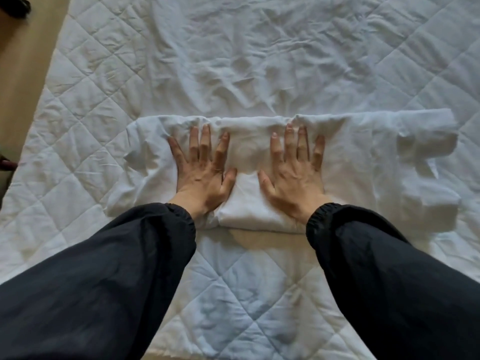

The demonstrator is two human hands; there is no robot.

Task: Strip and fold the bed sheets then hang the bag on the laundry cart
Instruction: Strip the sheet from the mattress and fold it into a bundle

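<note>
Our left hand (201,172) and right hand (294,172), fingers spread flat, press side by side on the folded white sheet (363,162) atop the quilted bed (78,100).

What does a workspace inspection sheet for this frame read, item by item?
Surface: quilted mattress, white, uncovered at the edges.
Job's things: folded sheet lies across it; crumpled sheet beyond.
Clutter: dark object, top left corner, unclear.
Grippers: left hand and right hand press flat on the folded sheet, fingers straight.
Cables: nothing seen.
Surroundings: tan floor at left.
</note>
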